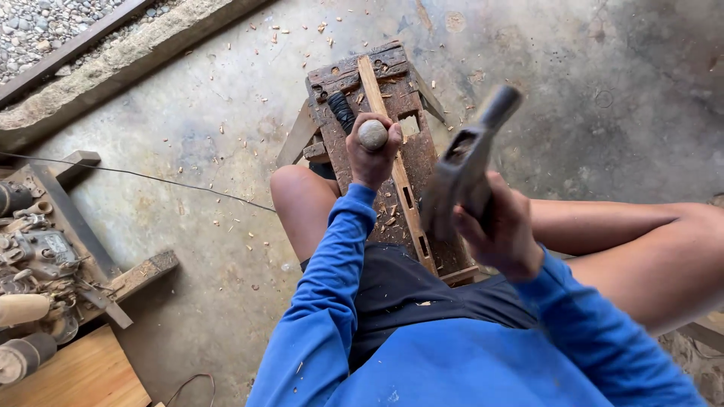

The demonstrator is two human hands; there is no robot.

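Left hand (371,158) clenches the chisel (372,134) upright on the wood strip (392,162), while right hand (501,230) grips the raised hammer (464,166) above it.

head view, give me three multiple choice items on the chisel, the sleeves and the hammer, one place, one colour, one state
1. Where does the wood strip lie?
A. on the bench
B. on the gravel
C. on a shelf
2. What colour are the sleeves?
A. red
B. blue
C. white
3. How is the hammer?
A. lying on the floor
B. hung on a wall
C. raised in the right hand

Answers: 1 A, the strip runs along the bench top. 2 B, both arms are in blue. 3 C, it is up beside the chisel in the left hand.
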